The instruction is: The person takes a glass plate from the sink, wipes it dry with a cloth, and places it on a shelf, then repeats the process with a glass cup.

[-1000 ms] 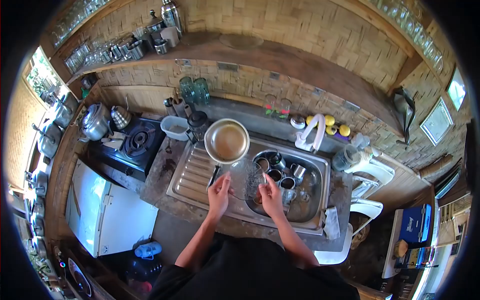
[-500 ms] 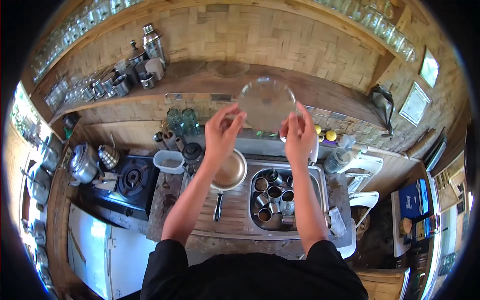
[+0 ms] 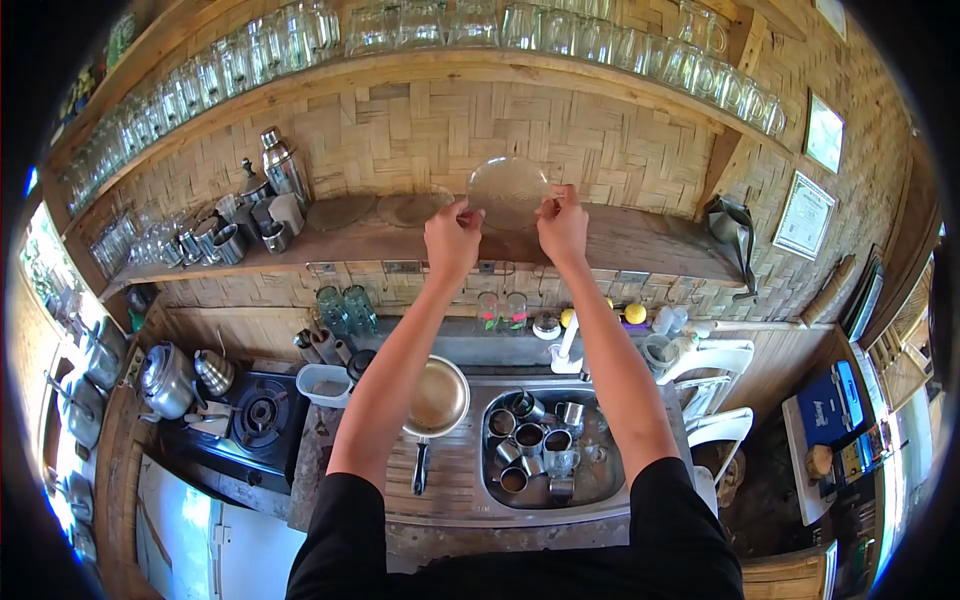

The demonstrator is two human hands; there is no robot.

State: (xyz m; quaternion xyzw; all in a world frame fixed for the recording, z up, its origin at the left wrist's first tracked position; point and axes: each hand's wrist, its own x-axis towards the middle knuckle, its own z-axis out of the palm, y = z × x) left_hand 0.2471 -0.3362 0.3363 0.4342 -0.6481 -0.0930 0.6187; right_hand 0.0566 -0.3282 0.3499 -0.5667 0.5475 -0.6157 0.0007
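A round clear glass plate (image 3: 508,190) is held upright, tilted against the woven wall side, over the wooden shelf (image 3: 640,240). My left hand (image 3: 455,237) pinches its left edge, and my right hand (image 3: 562,225) grips its right edge. Both arms reach forward above the sink. Left of the plate, two flat round discs lie on the same shelf, the nearer one (image 3: 408,208) beside my left hand. Whether the plate's lower edge touches the shelf cannot be made out.
Below are a metal sink (image 3: 600,490) full of cups and a pan (image 3: 437,398) on the drainboard. A stove (image 3: 262,412) and kettle (image 3: 168,375) stand left. Glasses (image 3: 560,35) line the upper shelf. A white tap (image 3: 567,345) rises behind the sink.
Both hands have moved forward with the glass plate, from above the sink area to the wooden shelf. The view has tilted up, showing more of the upper shelf.
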